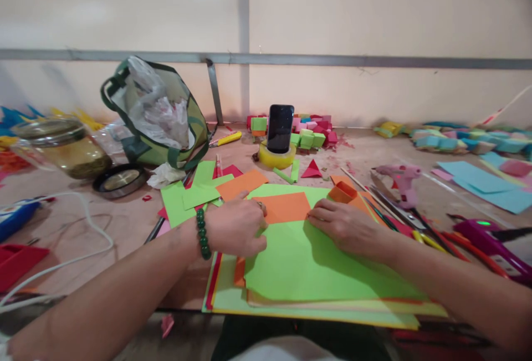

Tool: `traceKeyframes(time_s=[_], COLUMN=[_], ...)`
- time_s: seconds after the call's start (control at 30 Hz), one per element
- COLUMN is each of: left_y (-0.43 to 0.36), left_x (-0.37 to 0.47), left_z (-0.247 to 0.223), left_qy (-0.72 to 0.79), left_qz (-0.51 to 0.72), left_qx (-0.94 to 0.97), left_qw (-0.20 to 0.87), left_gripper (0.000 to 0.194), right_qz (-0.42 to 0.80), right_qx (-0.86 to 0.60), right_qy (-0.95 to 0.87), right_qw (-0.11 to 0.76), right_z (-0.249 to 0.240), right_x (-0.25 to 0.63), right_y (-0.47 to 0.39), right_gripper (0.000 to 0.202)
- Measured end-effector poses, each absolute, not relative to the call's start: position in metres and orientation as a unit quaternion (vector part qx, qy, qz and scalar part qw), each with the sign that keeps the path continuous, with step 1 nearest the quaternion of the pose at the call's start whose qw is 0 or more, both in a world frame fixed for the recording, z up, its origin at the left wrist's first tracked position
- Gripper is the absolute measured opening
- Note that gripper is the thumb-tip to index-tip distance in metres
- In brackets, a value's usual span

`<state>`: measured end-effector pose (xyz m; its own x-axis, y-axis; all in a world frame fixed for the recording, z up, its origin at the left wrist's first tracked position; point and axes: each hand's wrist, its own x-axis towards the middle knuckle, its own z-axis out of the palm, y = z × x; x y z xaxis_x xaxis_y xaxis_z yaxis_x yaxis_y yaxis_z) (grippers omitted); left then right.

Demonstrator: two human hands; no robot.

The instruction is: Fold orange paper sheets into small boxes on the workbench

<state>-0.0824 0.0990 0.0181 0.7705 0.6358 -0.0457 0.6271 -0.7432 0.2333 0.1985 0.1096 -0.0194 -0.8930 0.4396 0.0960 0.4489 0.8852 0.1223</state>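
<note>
An orange paper rectangle [288, 208] lies across the top of a green sheet [291, 272], on a stack of coloured sheets. At the rectangle's left end is my left hand [236, 227], its fingers curled in against the paper and a green bead bracelet on the wrist. My right hand [347, 229] has its fingers pressed together at the right end of the same rectangle. Both fingertip contacts are partly hidden. Another orange piece [244, 183] lies just beyond my left hand, over green paper strips [203, 192]. A small folded orange paper box [343, 191] sits beyond my right hand.
A phone [280, 128] stands in a yellow tape roll [277, 157]. To the right are scissors [399, 208], a pink glue gun [401, 181] and a purple device [492, 244]. A bag [193, 122], glass jar [62, 147], yellow cutter [228, 138] and white cable [93, 214] lie left.
</note>
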Motion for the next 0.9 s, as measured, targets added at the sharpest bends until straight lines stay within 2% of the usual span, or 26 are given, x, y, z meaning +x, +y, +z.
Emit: traceKeyframes(time_s=[0.17, 0.37, 0.47, 0.9], left_y=[0.097, 0.101, 0.100, 0.092], left_x=[-0.087, -0.087, -0.087, -0.091], left_z=[0.022, 0.022, 0.022, 0.027], left_qy=[0.329, 0.316, 0.317, 0.356], left_qz=[-0.018, -0.026, -0.031, -0.042], left_qx=[0.938, 0.941, 0.939, 0.919], left_qw=[0.106, 0.116, 0.128, 0.163], left_gripper=[0.022, 0.019, 0.020, 0.026], right_qz=[-0.055, -0.054, -0.046, -0.019], right_qx=[-0.276, -0.172, -0.164, -0.295], right_qy=[-0.959, -0.984, -0.985, -0.955], right_qw=[-0.015, -0.015, -0.008, -0.013], right_z=[-0.014, -0.014, -0.016, -0.016], right_x=[0.179, 0.150, 0.157, 0.214], right_y=[0.109, 0.111, 0.113, 0.101], right_gripper=[0.021, 0.020, 0.021, 0.024])
